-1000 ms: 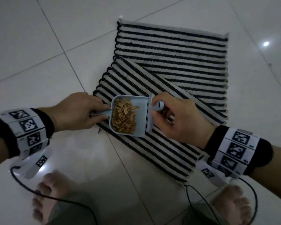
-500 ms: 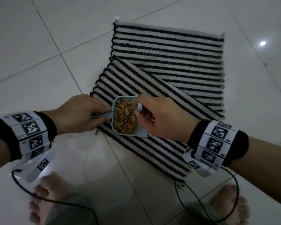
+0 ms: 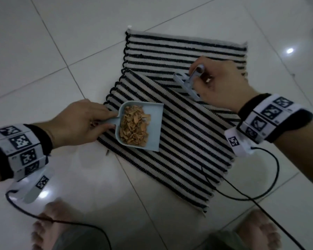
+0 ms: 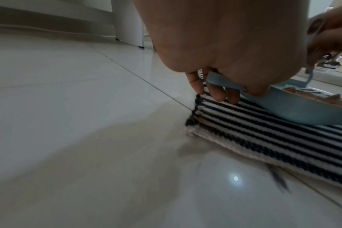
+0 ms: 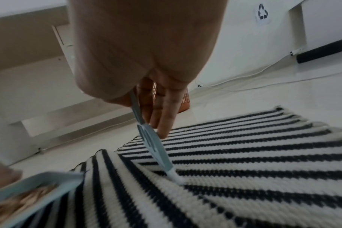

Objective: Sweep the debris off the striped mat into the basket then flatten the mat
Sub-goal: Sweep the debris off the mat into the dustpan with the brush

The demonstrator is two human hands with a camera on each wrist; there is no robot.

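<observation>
A black-and-white striped mat (image 3: 184, 51) lies on the tiled floor with its near half folded over at an angle (image 3: 179, 141). My left hand (image 3: 83, 121) grips the handle of a light blue dustpan (image 3: 153, 114) that rests on the folded part and holds brown debris (image 3: 134, 128). My right hand (image 3: 219, 83) holds a small light blue brush (image 3: 186, 85) by its handle, with the bristle end touching the mat near the fold (image 5: 174, 177). An orange basket (image 5: 185, 98) shows partly behind my right fingers in the right wrist view.
White furniture (image 5: 244, 46) and a wall base stand beyond the mat's far edge. Cables (image 3: 242, 197) run from both wrists across the floor. My bare feet (image 3: 257, 230) are at the near edge. A thin dark scrap (image 4: 277, 179) lies on the tile by the mat's near edge.
My right hand has lifted the brush out of the dustpan and carried it up and right onto the mat by the fold. The dustpan stays in my left hand.
</observation>
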